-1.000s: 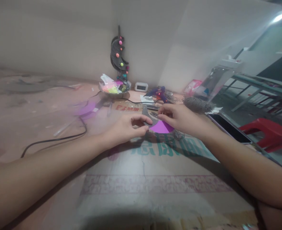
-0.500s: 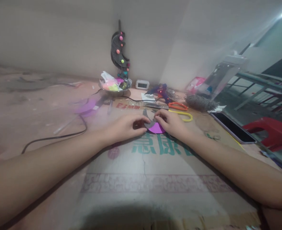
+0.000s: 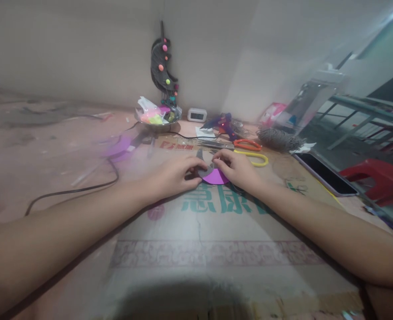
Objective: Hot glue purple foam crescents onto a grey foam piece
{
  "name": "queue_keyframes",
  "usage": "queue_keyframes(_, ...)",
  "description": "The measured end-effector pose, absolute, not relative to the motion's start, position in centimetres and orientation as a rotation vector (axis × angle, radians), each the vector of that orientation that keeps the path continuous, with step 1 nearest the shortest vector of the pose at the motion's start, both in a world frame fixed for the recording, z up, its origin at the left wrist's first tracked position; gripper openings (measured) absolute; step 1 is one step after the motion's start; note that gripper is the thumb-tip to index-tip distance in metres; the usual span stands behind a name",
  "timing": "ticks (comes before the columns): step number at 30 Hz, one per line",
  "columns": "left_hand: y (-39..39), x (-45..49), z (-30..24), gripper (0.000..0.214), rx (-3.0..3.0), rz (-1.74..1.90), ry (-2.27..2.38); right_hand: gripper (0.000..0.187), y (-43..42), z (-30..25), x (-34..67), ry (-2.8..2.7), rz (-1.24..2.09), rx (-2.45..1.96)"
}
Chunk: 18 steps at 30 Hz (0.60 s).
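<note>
My left hand (image 3: 174, 174) and my right hand (image 3: 237, 168) meet over a flat cardboard sheet (image 3: 216, 235) with green printed letters. Between them lies a purple paper disc (image 3: 214, 177), and a grey crescent-shaped piece (image 3: 203, 167) rests on its left edge. The left thumb and fingers pinch the grey crescent. The fingers of my right hand are curled and press down on the top of the purple disc and the crescent's far tip.
Behind the hands lie orange-handled scissors (image 3: 246, 144) and yellow-handled scissors (image 3: 254, 158), a glue gun (image 3: 223, 125), a small clock (image 3: 197, 115), a bowl of coloured bits (image 3: 158, 118), a grey crescent ornament (image 3: 161, 71) against the wall, a phone (image 3: 326, 173) and a black cable (image 3: 83, 189).
Both hands lowered towards the cardboard and closed in on the disc and crescent; the scissors behind them came into view.
</note>
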<state>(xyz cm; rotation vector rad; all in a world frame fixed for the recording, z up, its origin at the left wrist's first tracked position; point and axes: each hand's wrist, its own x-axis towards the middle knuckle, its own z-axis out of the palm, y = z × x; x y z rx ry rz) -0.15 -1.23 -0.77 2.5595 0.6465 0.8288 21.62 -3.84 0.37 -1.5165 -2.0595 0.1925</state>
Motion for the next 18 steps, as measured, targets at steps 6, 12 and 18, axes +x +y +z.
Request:
queue_keyframes(6, -1.42, -0.18, -0.46, 0.025, 2.596, 0.848, 0.646, 0.022, -3.64, 0.29, 21.99, -2.057, 0.161, -1.422)
queue_keyframes(12, -1.44, -0.44, -0.43, 0.032, 2.573, 0.889, 0.627, 0.026, -3.81, 0.59, 22.01, -2.097, 0.081, -1.141)
queue_keyframes(18, -1.72, -0.6, 0.05, 0.034, 2.566, 0.954, 0.625, 0.022, -4.51, 1.27, 21.55, -2.126, 0.304, -1.284)
